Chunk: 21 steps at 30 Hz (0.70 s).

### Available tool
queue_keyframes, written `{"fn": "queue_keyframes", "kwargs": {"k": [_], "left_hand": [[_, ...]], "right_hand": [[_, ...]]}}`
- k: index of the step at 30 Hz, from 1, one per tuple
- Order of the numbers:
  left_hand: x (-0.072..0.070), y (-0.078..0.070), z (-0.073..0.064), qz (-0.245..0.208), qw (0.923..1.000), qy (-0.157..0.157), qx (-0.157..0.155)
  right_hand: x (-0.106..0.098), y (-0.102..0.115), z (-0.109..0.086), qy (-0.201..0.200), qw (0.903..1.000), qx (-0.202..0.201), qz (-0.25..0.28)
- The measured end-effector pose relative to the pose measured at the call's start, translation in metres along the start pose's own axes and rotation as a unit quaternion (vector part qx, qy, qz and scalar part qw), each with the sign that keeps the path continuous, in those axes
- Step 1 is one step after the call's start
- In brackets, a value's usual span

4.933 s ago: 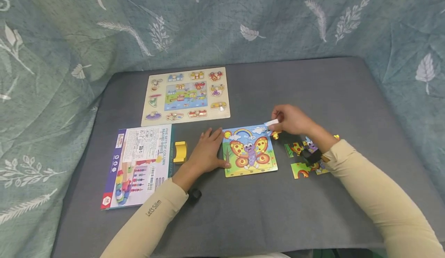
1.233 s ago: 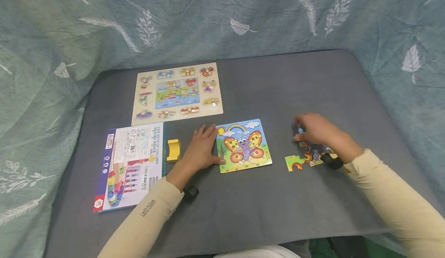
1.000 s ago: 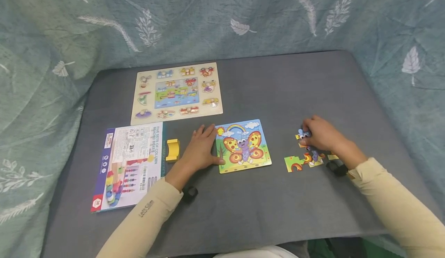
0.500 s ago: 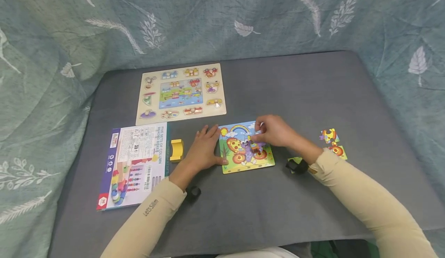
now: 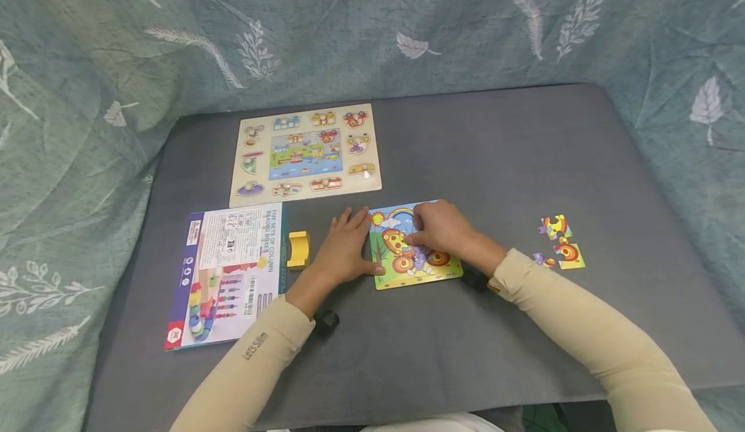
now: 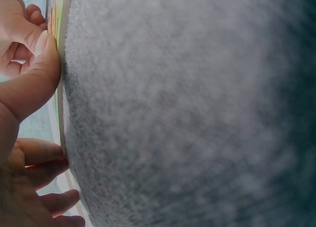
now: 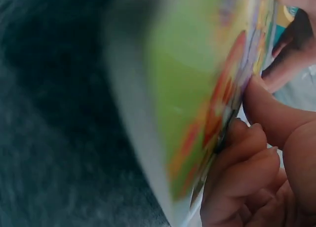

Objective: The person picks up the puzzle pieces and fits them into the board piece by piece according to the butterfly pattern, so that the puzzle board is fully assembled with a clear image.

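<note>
The right fingers (image 5: 427,220) hide part of the butterfly puzzle (image 5: 401,262), partly blurred in the right wrist view.

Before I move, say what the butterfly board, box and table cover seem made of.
Butterfly board: wood or thick card, perhaps; smooth print, pale edge. Box: likely cardboard, smooth; crisp printed panel, straight edges. Table cover: apparently matte cloth; fuzzy texture up close.

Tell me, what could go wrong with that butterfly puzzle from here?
The right hand covers part of the butterfly puzzle, so a badly fitting piece there might go unnoticed. The right sleeve lies close to the loose pieces and might brush them out of place if the arm moves. The left hand is near the yellow block and could bump it if it shifts left.
</note>
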<state>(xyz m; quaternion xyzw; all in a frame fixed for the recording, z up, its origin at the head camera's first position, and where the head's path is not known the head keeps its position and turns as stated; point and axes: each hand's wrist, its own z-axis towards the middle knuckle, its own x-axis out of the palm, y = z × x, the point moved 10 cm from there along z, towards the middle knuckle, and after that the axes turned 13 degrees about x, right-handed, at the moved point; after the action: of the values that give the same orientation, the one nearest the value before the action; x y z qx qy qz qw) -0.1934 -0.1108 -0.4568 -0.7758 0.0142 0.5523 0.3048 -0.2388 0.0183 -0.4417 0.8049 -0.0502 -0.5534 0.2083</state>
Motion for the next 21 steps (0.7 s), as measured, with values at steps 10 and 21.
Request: {"fn": "queue_keyframes", "kwargs": {"k": [10, 21], "left_hand": [[-0.002, -0.002, 0.000, 0.004, 1.0000, 0.002, 0.001], [-0.002, -0.002, -0.001, 0.001, 1.0000, 0.003, 0.003]], "right_hand": [[-0.005, -0.005, -0.005, -0.010, 0.9994, -0.016, 0.029], [-0.088, -0.144, -0.038, 0.004, 0.9952, 0.091, -0.036]]}}
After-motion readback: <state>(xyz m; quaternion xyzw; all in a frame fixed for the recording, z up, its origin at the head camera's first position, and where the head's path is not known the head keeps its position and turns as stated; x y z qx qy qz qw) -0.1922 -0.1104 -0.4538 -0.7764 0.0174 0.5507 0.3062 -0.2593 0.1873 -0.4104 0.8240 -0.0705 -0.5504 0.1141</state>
